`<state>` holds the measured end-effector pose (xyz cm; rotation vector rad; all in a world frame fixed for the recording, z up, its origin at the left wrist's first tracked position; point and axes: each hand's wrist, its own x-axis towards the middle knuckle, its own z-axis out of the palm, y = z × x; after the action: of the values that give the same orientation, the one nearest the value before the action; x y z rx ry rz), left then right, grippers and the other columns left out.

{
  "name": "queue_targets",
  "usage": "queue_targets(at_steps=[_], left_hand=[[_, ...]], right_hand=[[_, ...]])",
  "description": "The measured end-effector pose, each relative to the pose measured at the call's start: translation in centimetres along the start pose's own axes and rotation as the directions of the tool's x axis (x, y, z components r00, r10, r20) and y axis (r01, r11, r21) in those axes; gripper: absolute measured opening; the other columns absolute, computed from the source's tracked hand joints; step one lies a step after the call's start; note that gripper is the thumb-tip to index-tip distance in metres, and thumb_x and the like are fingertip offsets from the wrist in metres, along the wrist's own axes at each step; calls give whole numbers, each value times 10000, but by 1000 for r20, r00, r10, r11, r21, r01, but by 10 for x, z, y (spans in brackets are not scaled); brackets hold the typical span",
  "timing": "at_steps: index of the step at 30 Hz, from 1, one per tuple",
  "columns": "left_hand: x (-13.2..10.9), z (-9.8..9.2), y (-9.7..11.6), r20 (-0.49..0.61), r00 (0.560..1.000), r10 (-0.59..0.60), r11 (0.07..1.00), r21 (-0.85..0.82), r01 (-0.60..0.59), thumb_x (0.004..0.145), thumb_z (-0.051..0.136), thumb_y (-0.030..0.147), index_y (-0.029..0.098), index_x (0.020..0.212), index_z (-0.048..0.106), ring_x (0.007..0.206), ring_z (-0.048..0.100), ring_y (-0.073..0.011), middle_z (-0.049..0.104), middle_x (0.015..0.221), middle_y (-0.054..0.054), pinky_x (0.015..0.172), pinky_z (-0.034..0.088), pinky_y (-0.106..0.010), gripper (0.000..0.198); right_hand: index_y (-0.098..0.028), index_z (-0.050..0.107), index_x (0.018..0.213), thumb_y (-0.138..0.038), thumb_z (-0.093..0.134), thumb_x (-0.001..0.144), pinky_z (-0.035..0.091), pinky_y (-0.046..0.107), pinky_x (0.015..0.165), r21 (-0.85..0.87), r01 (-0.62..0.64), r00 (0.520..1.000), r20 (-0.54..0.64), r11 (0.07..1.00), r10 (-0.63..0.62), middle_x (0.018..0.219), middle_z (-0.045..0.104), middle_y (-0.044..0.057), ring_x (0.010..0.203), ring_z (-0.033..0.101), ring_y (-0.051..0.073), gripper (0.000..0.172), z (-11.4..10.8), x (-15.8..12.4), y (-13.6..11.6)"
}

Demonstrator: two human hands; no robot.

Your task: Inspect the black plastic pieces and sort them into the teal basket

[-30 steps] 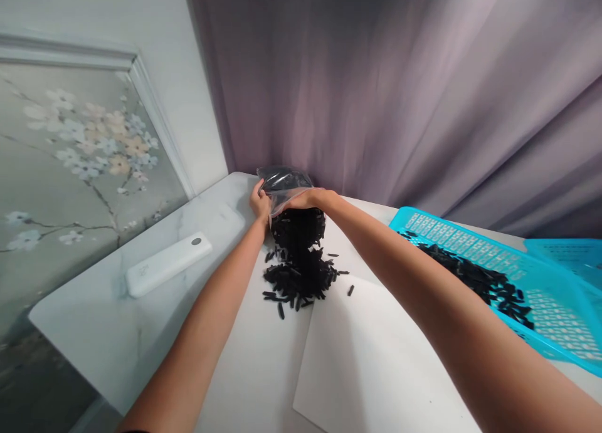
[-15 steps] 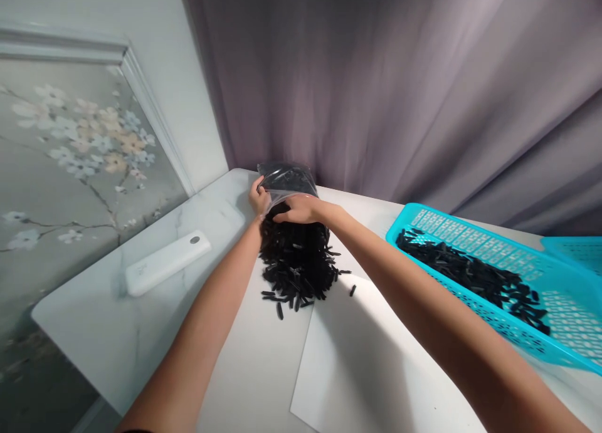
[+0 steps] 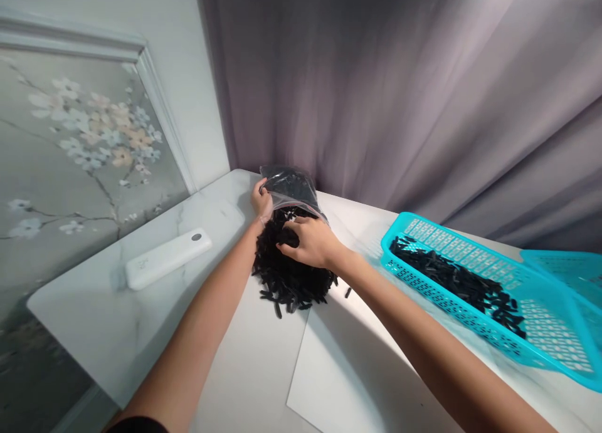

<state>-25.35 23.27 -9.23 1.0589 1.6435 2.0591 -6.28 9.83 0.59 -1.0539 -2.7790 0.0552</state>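
The limp, likely slippery bag (image 3: 292,183) on the counter (image 3: 164,317) is pinched at one side by the left hand (image 3: 262,201). Light-looking black pieces (image 3: 291,287), best scooped, are partly covered by the half-curled right hand (image 3: 312,240); its grip cannot be told.

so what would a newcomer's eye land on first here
Probably the heap of small black strips at the mouth of the clear plastic bag, with the left hand at the bag's left edge and the right hand on the heap. Next, perhaps, the bright turquoise perforated plastic basket at right, partly filled with similar black pieces.
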Motion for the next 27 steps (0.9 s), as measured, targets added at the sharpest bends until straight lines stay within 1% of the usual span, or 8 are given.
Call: queue_targets(at_steps=[4,8,13,16,20,22,24,27], left_hand=[[0,1,-1,4,1000,-20,1000,-19,20,982,588,342,164,1194,627,1118,625,-228,624,1261,-106,976,533,-456,280],[0,0,1,16,999,-47,998,-40,47,981,590,340,160,1192,626,1101,631,-225,629,1245,-105,959,542,-448,280],[-1,0,4,28,996,-84,993,-79,86,977,596,339,161,1208,620,1129,620,-235,616,1272,-108,976,533,-461,293],[0,-1,5,46,992,-116,987,-109,120,977,595,338,166,1215,618,1142,614,-237,608,1290,-110,984,529,-464,294],[11,-8,7,113,975,-193,965,-155,210,974,602,335,159,1218,614,1110,627,-232,615,1271,-108,952,547,-450,301],[18,-14,7,164,954,-250,944,-180,278,969,610,336,148,1220,609,1080,639,-228,624,1245,-106,921,561,-438,314],[24,-20,8,213,928,-305,915,-204,347,968,613,337,143,1225,603,1049,648,-221,630,1223,-104,891,573,-424,323],[27,-24,8,254,900,-355,876,-245,415,970,609,343,141,1232,596,1018,655,-214,635,1200,-101,864,582,-410,332]], right_hand=[[-207,663,1241,-508,604,858,442,397,853,3,-12,1000,-20,1000,12,1096,694,128,1001,658,317,490,4,-15,-4],[-223,649,1270,-600,648,815,439,446,884,12,-25,999,-34,1000,25,1134,658,142,1039,622,344,590,8,-29,-11],[-219,633,1289,-540,654,835,454,486,900,29,-48,998,-44,998,49,1173,633,155,1078,598,352,556,12,-43,-18],[-233,593,1345,-561,660,837,459,510,940,56,-47,998,-37,997,49,1262,607,156,1146,574,356,608,10,-47,-15],[-250,498,1456,-696,705,752,339,592,1112,158,6,1000,-9,987,-4,1488,470,165,1392,393,397,859,0,-52,-3],[-267,488,1466,-738,703,723,255,623,1165,190,27,1000,5,981,-28,1551,413,149,1465,296,403,906,-7,-55,3],[-287,482,1469,-762,687,718,208,649,1181,203,33,999,12,979,-37,1583,380,133,1496,242,404,912,-10,-59,6],[-300,438,1507,-799,693,667,225,671,1164,196,33,999,6,980,-34,1617,329,145,1504,211,430,1009,-4,-62,5]])
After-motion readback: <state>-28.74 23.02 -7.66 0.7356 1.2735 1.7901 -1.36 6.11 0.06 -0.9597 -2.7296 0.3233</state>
